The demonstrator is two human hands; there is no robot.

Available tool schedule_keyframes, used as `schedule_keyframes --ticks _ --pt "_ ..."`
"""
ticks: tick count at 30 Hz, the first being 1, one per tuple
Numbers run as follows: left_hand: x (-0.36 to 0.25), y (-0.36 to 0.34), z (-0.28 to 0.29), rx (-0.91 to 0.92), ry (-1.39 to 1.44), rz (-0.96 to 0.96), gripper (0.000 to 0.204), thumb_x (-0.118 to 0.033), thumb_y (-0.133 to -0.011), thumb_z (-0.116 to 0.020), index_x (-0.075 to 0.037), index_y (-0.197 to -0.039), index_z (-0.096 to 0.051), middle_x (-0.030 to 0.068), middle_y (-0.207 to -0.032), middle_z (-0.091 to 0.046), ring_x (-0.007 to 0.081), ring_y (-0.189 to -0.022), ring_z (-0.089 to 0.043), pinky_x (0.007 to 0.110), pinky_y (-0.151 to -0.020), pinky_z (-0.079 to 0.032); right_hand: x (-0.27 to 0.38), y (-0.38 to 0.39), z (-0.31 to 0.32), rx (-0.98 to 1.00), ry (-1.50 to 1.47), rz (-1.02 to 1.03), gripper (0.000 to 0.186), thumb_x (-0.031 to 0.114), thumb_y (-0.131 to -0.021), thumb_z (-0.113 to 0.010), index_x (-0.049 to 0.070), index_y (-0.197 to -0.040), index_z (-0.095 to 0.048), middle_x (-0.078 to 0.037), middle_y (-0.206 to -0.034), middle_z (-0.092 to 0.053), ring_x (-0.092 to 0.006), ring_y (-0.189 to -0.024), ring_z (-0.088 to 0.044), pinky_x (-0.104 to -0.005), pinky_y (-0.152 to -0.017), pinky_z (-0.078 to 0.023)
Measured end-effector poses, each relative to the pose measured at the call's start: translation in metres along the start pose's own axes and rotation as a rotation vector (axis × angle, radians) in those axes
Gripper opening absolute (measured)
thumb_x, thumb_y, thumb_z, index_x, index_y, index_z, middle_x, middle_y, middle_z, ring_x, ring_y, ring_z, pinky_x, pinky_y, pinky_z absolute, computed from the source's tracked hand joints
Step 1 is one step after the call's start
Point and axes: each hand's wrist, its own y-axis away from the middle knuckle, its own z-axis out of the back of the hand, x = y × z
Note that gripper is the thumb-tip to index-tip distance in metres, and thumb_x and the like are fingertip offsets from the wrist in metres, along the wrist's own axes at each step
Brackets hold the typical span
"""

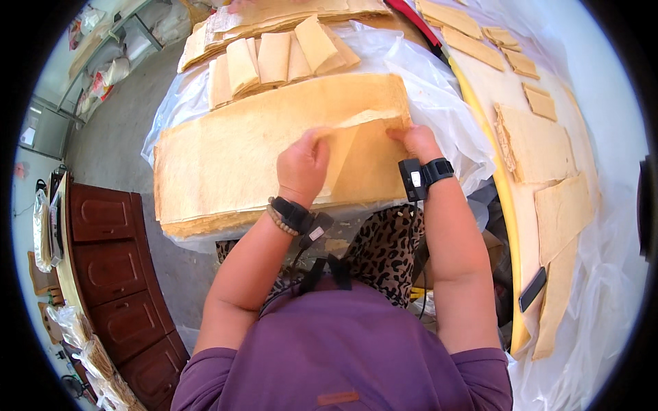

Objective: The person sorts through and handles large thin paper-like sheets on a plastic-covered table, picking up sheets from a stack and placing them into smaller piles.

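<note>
A thick stack of thin tan sheets [226, 151], like dried bean-curd skin or coarse paper, lies in front of me on white plastic film. Its top sheet is lifted and creased on the right side, forming a folded flap [367, 154]. My left hand [301, 168] is closed at the left side of this flap, thumb uppermost, its fingertips curled out of sight. At the stack's right edge my right hand [417, 142] pinches the sheet near its far corner. Both wrists wear black straps with small devices.
Folded tan pieces [274, 58] and another sheet stack [212, 34] lie beyond. On the right, a yellow-edged table [504, 226] bears more tan pieces [538, 144] and a phone [532, 289]. Reddish-brown cabinets [110, 257] stand at left. Clear plastic film [445, 96] drapes around the stack.
</note>
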Motion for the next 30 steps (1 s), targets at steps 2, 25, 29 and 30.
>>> schedule_keyframes --ticks 2,25,29,30 --pt "0.000 0.006 -0.001 0.073 0.031 -0.144 0.009 -0.014 -0.089 -0.065 -0.009 -0.095 -0.069 0.0114 -0.070 -0.064 0.0263 -0.056 -0.062 0.036 -0.050 -0.047 0.019 0.007 -0.008 -0.052 -0.016 0.165 0.035 0.013 -0.079 -0.076 -0.005 -0.108 -0.068 -0.008 -0.092 -0.071 -0.0179 -0.077 -0.067 -0.0309 -0.071 -0.052" --pt "-0.085 -0.016 0.021 0.041 -0.480 -0.479 0.054 -0.016 -0.081 -0.068 -0.005 -0.131 -0.052 0.0171 -0.111 -0.063 0.0324 -0.100 -0.063 0.039 -0.081 -0.052 0.052 0.013 -0.049 -0.395 0.780 0.619 0.018 0.015 -0.082 -0.057 0.005 -0.089 -0.071 -0.021 -0.085 -0.067 -0.0411 -0.082 -0.063 -0.0484 -0.071 -0.050" --pt "-0.061 -0.033 -0.017 0.148 -0.879 -0.382 0.021 -0.014 -0.084 -0.060 -0.008 -0.104 -0.062 0.0119 -0.097 -0.067 0.0276 -0.093 -0.067 0.038 -0.077 -0.053 0.069 0.026 -0.056 -0.347 0.765 0.674 0.017 0.015 -0.080 -0.056 0.007 -0.086 -0.070 -0.020 -0.082 -0.067 -0.0408 -0.079 -0.063 -0.0503 -0.070 -0.050" --pt "-0.057 -0.037 -0.020 0.340 -0.930 -0.211 0.011 -0.013 -0.084 -0.057 -0.010 -0.094 -0.063 0.0102 -0.090 -0.068 0.0257 -0.088 -0.069 0.038 -0.073 -0.054 0.072 0.031 -0.057 -0.358 0.738 0.717 0.017 0.015 -0.081 -0.056 0.006 -0.086 -0.070 -0.021 -0.082 -0.067 -0.0410 -0.080 -0.063 -0.0502 -0.070 -0.050"
